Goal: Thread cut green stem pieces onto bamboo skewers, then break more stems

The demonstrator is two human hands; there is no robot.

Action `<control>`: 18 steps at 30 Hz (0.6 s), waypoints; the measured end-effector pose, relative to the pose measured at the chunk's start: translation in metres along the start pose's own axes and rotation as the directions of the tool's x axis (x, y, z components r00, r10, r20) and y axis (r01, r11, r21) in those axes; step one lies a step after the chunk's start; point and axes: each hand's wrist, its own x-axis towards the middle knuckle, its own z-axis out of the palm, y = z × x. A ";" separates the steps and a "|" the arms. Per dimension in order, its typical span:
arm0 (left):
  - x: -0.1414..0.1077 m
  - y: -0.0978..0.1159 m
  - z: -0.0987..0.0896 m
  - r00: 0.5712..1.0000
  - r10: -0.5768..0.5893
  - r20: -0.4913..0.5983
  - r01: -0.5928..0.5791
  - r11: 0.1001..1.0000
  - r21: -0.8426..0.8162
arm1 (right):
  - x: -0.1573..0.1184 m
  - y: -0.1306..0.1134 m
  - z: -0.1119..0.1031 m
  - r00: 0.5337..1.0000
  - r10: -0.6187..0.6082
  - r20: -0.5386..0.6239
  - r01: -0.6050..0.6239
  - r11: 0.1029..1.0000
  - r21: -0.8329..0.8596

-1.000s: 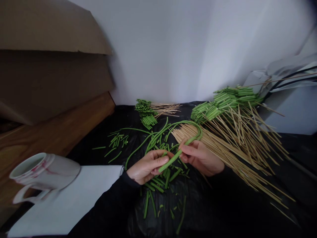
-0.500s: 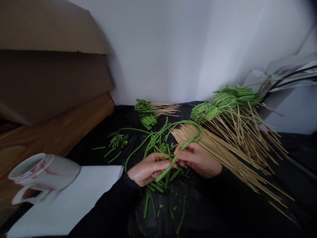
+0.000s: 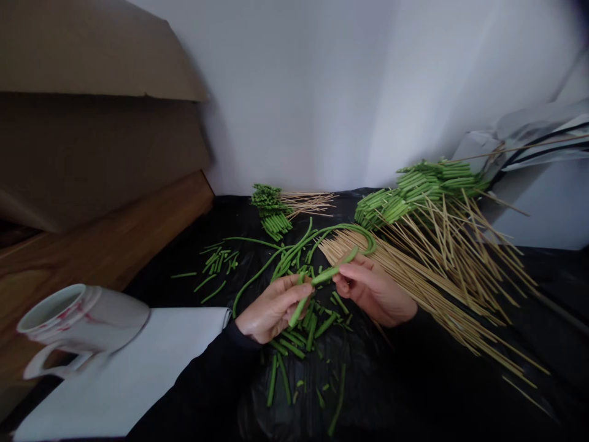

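My left hand (image 3: 271, 310) pinches a green length of long bean (image 3: 299, 312) between thumb and fingers. My right hand (image 3: 375, 290) is closed on another stretch of bean (image 3: 335, 272), which points up and right from the left fingertips. The two stretches meet at an angle there; whether they are joined or snapped apart I cannot tell. Cut bean pieces (image 3: 289, 347) lie scattered under and in front of my hands. Just beyond them, whole long beans (image 3: 257, 276) curve across the black plastic sheet (image 3: 368, 380).
Loose bamboo skewers (image 3: 414, 282) fan out on the right. Behind them is a large pile of skewered beans (image 3: 423, 187), with a smaller skewered bundle (image 3: 271, 209) by the wall. A white mug (image 3: 92, 319) rests on white paper (image 3: 156, 350) at left, near a cardboard box (image 3: 101, 141).
The bean in my hands was one straight length; now it shows an angle at the left fingertips. My right hand has shifted slightly right, and its stretch of bean is turned flatter.
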 end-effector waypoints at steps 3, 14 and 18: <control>0.002 0.000 0.001 0.999 0.042 -0.007 -0.043 0.993 -0.111 | 0.002 0.004 0.001 0.999 -0.020 -0.026 0.021 0.999 0.026; 0.006 -0.007 0.008 0.990 0.134 -0.051 -0.143 0.931 -0.337 | 0.004 0.013 0.011 0.991 -0.061 -0.119 0.061 0.998 -0.002; 0.012 -0.008 0.001 0.968 0.144 -0.208 -0.215 0.901 -0.376 | 0.003 0.021 0.012 0.987 -0.113 -0.112 0.097 0.986 -0.136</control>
